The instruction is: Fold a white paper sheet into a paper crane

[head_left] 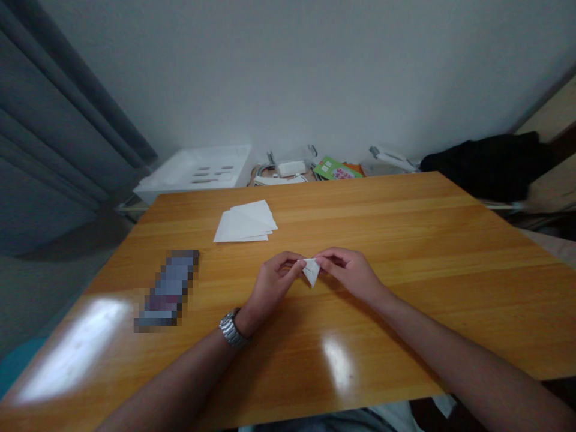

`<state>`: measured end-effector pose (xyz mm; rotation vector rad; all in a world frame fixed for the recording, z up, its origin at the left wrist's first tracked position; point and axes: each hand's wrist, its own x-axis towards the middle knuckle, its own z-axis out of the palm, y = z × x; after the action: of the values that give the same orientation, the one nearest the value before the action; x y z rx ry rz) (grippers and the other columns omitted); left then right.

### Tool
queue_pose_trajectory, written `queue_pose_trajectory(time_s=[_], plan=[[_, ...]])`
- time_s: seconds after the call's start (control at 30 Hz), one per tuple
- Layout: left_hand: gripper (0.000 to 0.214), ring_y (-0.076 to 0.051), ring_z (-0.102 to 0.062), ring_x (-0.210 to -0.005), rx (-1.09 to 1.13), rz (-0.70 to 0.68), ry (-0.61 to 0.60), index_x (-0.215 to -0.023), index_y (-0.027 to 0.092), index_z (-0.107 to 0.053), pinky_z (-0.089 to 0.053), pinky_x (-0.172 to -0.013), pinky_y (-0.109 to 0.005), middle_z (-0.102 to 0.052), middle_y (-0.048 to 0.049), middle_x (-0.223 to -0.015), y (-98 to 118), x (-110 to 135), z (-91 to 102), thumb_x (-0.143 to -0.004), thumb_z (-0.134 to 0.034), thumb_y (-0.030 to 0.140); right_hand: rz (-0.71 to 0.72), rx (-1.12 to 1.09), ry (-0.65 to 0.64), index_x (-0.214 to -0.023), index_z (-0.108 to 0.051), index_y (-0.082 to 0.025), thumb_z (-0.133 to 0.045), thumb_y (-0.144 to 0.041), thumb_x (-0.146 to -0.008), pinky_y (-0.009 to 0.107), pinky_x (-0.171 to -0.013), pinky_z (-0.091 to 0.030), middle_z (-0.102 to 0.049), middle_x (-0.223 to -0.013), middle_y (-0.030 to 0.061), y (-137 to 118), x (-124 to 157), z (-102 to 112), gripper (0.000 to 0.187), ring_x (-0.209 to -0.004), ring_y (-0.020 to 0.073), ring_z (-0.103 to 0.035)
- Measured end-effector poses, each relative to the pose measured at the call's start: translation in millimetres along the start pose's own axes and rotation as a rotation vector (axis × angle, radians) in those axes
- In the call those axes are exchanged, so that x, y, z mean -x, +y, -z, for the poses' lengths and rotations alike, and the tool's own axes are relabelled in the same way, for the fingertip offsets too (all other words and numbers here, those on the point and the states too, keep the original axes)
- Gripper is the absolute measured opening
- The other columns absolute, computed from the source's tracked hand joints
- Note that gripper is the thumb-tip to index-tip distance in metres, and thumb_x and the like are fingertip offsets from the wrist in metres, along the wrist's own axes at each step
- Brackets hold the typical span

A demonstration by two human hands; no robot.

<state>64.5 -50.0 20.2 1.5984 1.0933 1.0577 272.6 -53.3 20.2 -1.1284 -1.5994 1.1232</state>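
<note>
Between my two hands is a small piece of folded white paper, shaped like a triangle with its point toward me. My left hand pinches its left corner between thumb and fingers; a metal-banded watch is on that wrist. At the right corner, the thumb and fingers of my right hand are closed on the same paper. Faint creases or lines show on its face. The fingertips behind the paper are partly hidden.
Several white sheets lie loosely stacked on the wooden table. A pixelated, phone-like dark object lies at the left. Beyond the far edge are a white tray, a green booklet and black cloth.
</note>
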Motion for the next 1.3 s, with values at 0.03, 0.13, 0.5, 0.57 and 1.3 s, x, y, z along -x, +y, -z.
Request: queue_pose_trajectory(time_s=[0.03, 0.13, 0.5, 0.57, 1.3], plan=[[0.026, -0.017, -0.072, -0.08, -0.021, -0.009, 0.006, -0.09, 0.015, -0.072, -0.06, -0.074, -0.025, -0.076, -0.0056, -0.088, 1, 0, 0.0, -0.091, -0.067, 0.041, 0.003, 0.008, 0.0, -0.093, -0.075, -0.018, -0.066, -0.043, -0.092, 0.03, -0.077, -0.053, -0.076, -0.091, 0.0062, -1, 1, -1, 0.026, -0.083, 0.0195, -0.069], [0.023, -0.016, -0.071, -0.078, -0.068, -0.033, 0.021, -0.087, 0.015, -0.071, -0.058, -0.071, -0.023, -0.075, -0.0051, -0.086, 3, 1, -0.2, -0.092, -0.067, 0.037, 0.001, 0.011, -0.011, -0.092, -0.074, -0.018, -0.066, -0.041, -0.092, 0.03, -0.075, -0.052, -0.076, -0.09, 0.0061, -3, 2, -3, 0.025, -0.081, 0.0193, -0.069], [0.024, -0.016, -0.07, -0.074, -0.203, -0.064, -0.011, -0.087, 0.018, -0.075, -0.056, -0.069, -0.023, -0.076, -0.0042, -0.083, 6, 4, -1.0, -0.093, -0.066, 0.039, 0.097, 0.211, -0.009, -0.09, -0.071, -0.021, -0.063, -0.034, -0.095, 0.029, -0.074, -0.049, -0.073, -0.087, 0.003, -10, 4, -3, 0.016, -0.08, 0.0176, -0.066], [0.024, -0.016, -0.071, -0.074, -0.143, -0.043, -0.011, -0.088, 0.017, -0.075, -0.057, -0.069, -0.023, -0.076, -0.0042, -0.082, 6, 3, -0.9, -0.092, -0.066, 0.04, 0.104, 0.215, -0.001, -0.09, -0.071, -0.021, -0.062, -0.035, -0.095, 0.029, -0.074, -0.049, -0.073, -0.087, 0.0032, -10, 4, -2, 0.017, -0.08, 0.0178, -0.066], [0.024, -0.016, -0.071, -0.074, -0.071, -0.014, 0.05, -0.087, 0.016, -0.068, -0.058, -0.068, -0.024, -0.074, -0.0043, -0.083, -1, 0, 1.8, -0.091, -0.064, 0.039, 0.016, 0.06, -0.007, -0.088, -0.072, -0.019, -0.062, -0.045, -0.095, 0.028, -0.07, -0.05, -0.072, -0.08, 0.0033, -1, 1, 1, 0.028, -0.073, 0.0178, -0.065]])
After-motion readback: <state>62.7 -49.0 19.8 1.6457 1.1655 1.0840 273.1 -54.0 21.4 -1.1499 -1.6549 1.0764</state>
